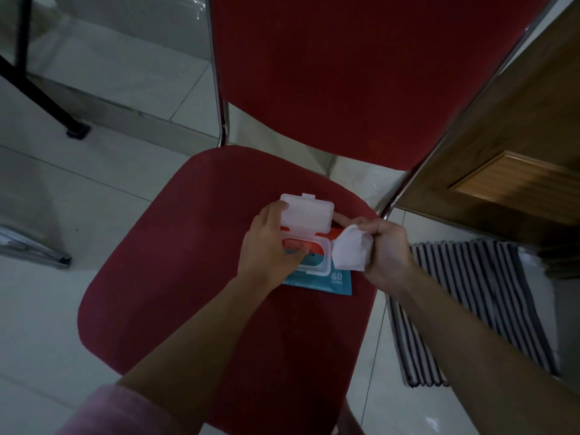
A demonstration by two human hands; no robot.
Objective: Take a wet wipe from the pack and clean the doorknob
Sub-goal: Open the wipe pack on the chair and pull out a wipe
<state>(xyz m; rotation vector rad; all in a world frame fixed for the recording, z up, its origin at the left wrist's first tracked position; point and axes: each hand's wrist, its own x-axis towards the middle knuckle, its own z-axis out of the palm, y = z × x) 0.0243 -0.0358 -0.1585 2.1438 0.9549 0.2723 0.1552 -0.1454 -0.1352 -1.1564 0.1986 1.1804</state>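
Observation:
A blue and red wet-wipe pack (pixel 337 279) lies on the red chair seat (pixel 175 252), its white plastic lid (pixel 309 213) flipped up. My left hand (pixel 270 246) rests on the pack, thumb against the lid and fingers over the opening. My right hand (pixel 387 248) grips a crumpled white wet wipe (pixel 350 249) just right of the pack. No doorknob is in view.
The chair's red backrest (pixel 361 67) rises behind the seat. A wooden door (pixel 514 158) stands at the right, with a striped floor mat (pixel 470 306) below it. A black stand leg (pixel 40 89) is at the upper left on the white tiled floor.

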